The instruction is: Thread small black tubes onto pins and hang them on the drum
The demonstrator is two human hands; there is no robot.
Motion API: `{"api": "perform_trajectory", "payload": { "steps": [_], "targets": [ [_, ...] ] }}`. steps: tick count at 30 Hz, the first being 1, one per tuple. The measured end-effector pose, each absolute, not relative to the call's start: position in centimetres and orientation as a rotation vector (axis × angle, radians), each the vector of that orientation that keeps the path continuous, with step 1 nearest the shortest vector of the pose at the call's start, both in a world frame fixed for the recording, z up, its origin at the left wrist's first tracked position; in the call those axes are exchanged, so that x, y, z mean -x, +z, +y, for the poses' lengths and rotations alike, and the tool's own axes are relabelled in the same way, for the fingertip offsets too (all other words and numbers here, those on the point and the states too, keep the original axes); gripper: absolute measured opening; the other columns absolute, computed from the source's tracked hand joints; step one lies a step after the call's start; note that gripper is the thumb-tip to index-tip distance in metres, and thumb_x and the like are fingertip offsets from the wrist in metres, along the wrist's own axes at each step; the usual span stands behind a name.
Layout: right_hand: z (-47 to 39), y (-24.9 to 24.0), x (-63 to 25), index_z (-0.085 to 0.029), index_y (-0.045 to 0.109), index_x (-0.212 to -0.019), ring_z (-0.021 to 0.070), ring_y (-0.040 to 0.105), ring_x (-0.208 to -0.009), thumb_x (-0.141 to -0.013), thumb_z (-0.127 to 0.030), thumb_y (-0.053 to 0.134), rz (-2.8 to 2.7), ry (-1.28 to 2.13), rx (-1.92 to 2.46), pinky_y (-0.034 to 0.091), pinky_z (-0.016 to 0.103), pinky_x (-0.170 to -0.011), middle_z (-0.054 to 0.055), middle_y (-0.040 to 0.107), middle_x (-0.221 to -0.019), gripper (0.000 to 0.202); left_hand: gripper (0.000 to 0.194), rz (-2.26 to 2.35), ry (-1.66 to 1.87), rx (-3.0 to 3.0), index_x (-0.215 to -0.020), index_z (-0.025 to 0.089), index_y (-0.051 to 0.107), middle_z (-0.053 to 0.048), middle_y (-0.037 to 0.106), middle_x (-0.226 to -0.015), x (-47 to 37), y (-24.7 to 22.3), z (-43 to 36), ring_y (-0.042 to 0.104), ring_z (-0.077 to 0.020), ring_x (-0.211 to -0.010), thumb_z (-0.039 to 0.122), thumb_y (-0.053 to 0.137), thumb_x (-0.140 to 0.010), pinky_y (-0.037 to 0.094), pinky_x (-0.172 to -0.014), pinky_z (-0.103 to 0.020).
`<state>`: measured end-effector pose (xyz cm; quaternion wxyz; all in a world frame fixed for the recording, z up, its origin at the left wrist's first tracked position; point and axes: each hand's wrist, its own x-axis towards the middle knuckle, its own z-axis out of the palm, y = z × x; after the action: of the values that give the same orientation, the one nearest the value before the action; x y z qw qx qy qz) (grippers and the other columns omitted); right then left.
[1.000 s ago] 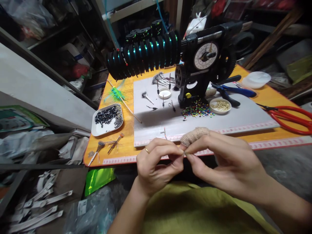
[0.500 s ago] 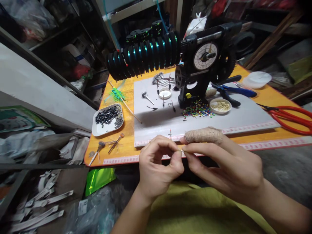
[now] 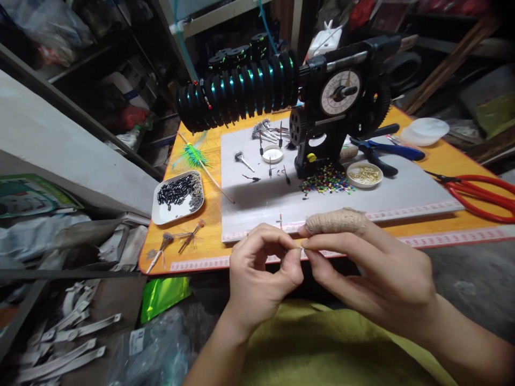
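My left hand (image 3: 265,268) pinches with thumb and index finger at the table's front edge, and what it grips is too small to make out. Close against it, the thumb and index finger of my right hand (image 3: 370,268) come together at the same spot. Beige tape (image 3: 336,221) wraps one finger of my right hand. Just beyond the fingertips, a small pin-like piece (image 3: 280,220) is at the front of the grey board (image 3: 245,214). Farther back are a heap of colored beads or pinheads (image 3: 328,179) and a white dish of gold bits (image 3: 364,175).
A black machine with a dial (image 3: 340,93) and a ringed spool (image 3: 241,91) overhangs the board. A tray of black pieces (image 3: 178,198) sits at left. Blue-handled pliers (image 3: 396,150) and red-handled scissors (image 3: 483,195) lie at right.
Both hands hold nearly the same pose, fingertips still together. The small pin-like piece beyond them looks slightly shifted or turned.
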<state>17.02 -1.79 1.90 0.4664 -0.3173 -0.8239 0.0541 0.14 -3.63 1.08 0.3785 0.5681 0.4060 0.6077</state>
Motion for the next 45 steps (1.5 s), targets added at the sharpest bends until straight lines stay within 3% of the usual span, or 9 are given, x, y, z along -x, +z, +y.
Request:
{"api": "perform_trajectory", "payload": {
  "steps": [7, 16, 24, 31, 37, 45],
  "targets": [
    [-1.8, 1.7, -17.0, -0.020, 0.068, -0.107, 0.0180, 0.073, -0.095, -0.094, -0.008, 0.066, -2.030, 0.151, 0.766, 0.061, 0.028, -0.086, 0.007, 0.074, -0.105, 0.018, 0.016, 1.070, 1.548, -1.534, -0.083, 0.020, 0.068, 0.000, 0.067, -0.077, 0.0, 0.8, -3.8, 0.062, -0.0129, -0.068, 0.004, 0.071, -0.082, 0.054, -0.063, -0.021],
    [-1.7, 2.7, -17.5, -0.018, 0.067, -0.124, 0.0211, 0.072, -0.101, -0.097, -0.009, 0.063, -2.156, 0.085, 0.713, 0.060, 0.034, -0.089, 0.010, 0.075, -0.111, 0.029, 0.015, 1.216, 1.577, -1.962, -0.085, 0.020, 0.064, 0.001, 0.065, -0.074, 0.3, 0.9, -3.7, 0.060, -0.0128, -0.063, 0.006, 0.066, -0.086, 0.051, -0.061, -0.024],
    [-1.5, 2.4, -17.6, -0.011, 0.068, -0.110, 0.0214, 0.066, -0.096, -0.096, -0.008, 0.066, -2.212, -0.027, 0.671, 0.055, 0.035, -0.087, 0.012, 0.071, -0.104, 0.014, 0.014, 1.244, 1.550, -2.037, -0.087, 0.019, 0.063, 0.000, 0.064, -0.075, 0.2, 1.0, -3.7, 0.057, -0.0113, -0.063, 0.006, 0.067, -0.086, 0.050, -0.061, -0.023],
    [-1.2, 2.4, -17.5, -0.017, 0.066, -0.100, 0.0158, 0.069, -0.089, -0.097, -0.009, 0.061, -2.102, 0.203, 0.750, 0.055, 0.026, -0.080, 0.006, 0.072, -0.094, 0.009, 0.014, 1.237, 1.545, -1.984, -0.083, 0.019, 0.063, 0.001, 0.064, -0.073, -0.1, 1.2, -3.7, 0.056, -0.0108, -0.060, 0.005, 0.067, -0.084, 0.050, -0.059, -0.022],
    [-1.3, 2.2, -17.5, -0.018, 0.065, -0.100, 0.0127, 0.070, -0.086, -0.096, -0.009, 0.062, -2.024, 0.399, 0.763, 0.055, 0.022, -0.078, 0.003, 0.072, -0.092, 0.010, 0.016, 1.210, 1.545, -1.901, -0.083, 0.019, 0.063, 0.001, 0.064, -0.074, -0.3, 1.1, -3.8, 0.057, -0.0100, -0.060, 0.003, 0.067, -0.081, 0.049, -0.057, -0.021],
    [-1.4, 2.7, -17.9, -0.016, 0.066, -0.111, 0.0149, 0.070, -0.102, -0.096, -0.010, 0.062, -2.076, 0.394, 0.762, 0.056, 0.023, -0.089, 0.008, 0.072, -0.105, 0.017, 0.018, 1.206, 1.519, -1.750, -0.082, 0.019, 0.064, 0.001, 0.064, -0.076, -0.2, 1.3, -4.0, 0.058, -0.0102, -0.062, 0.002, 0.065, -0.081, 0.050, -0.059, -0.021]
  ]
}}
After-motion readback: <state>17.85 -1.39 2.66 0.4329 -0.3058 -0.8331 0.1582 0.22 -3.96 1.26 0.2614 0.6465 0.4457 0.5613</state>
